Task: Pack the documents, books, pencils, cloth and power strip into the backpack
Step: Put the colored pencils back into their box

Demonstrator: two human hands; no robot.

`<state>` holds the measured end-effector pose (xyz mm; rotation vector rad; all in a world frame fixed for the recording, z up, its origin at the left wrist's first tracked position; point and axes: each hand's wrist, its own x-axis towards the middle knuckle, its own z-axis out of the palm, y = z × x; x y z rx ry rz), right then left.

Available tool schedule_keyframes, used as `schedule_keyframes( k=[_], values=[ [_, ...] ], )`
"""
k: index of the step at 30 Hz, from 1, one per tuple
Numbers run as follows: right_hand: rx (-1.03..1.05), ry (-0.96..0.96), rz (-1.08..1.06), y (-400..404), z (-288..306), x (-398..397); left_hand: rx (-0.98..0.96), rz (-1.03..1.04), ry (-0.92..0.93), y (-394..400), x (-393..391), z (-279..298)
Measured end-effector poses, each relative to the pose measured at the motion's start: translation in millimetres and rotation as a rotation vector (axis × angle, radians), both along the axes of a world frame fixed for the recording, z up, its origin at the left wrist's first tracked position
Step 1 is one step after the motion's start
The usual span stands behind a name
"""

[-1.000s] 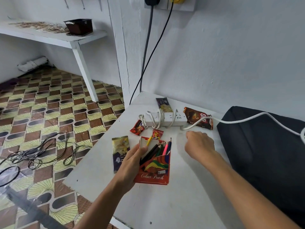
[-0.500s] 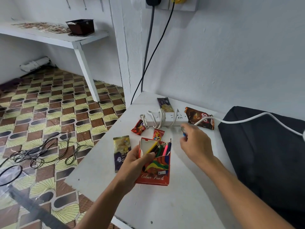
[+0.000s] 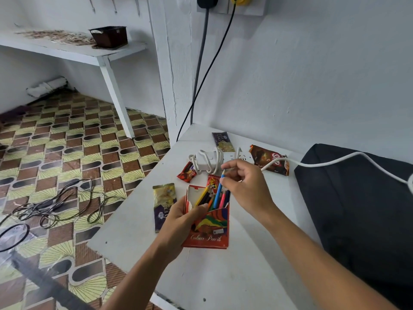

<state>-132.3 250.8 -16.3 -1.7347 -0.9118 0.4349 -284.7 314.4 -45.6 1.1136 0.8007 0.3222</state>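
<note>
A red "Colour Pencils" box [image 3: 210,229] lies open on the white table [image 3: 223,276], with several coloured pencils standing in it. My left hand [image 3: 178,222] grips the box at its left side, thumb on the front. My right hand [image 3: 243,186] pinches a blue pencil [image 3: 218,193] whose lower end is inside the box mouth. Behind them lies the white power strip [image 3: 214,159] with its cord wound round it; the cord [image 3: 335,161] runs on over the dark backpack [image 3: 362,211] at the right.
Snack packets lie around the box: a yellow one [image 3: 163,204] at the left, red ones [image 3: 187,173] near the strip, a brown one [image 3: 270,159] and a dark one [image 3: 222,142] by the wall. Cables hang from wall sockets [image 3: 205,63]. More cables lie on the tiled floor [image 3: 55,202].
My right hand picked up a blue pencil from the table by the power strip and brought it left and down into the open box. My left hand kept hold of the box.
</note>
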Motion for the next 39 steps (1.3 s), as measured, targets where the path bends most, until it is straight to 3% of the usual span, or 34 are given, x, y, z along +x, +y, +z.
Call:
schedule_keyframes(
  k=[10,19,29,34,36,39],
  values=[
    [0.001,0.005,0.014,-1.3,-4.8,2.5,-0.083,0.028,-0.048,-2.6,-1.1,2.4],
    [-0.037,-0.011,0.049,-3.4,-10.4,0.3,-0.048,0.040,-0.046,-1.6,-2.2,4.3],
    [-0.124,-0.407,0.133,-6.3,-17.9,-7.6,-0.048,0.085,-0.074,3.4,-1.8,7.3],
    [-0.095,-0.483,0.143,-8.9,-17.5,-8.0,-0.020,0.050,-0.086,3.2,-1.3,6.3],
    [-0.088,-0.464,0.145,-10.2,-18.6,-7.4,-0.031,0.064,-0.085,2.3,-0.8,4.6],
    [-0.061,-0.270,0.085,-11.8,-18.4,-3.6,-0.047,0.066,-0.075,1.0,0.1,2.2]
  ],
)
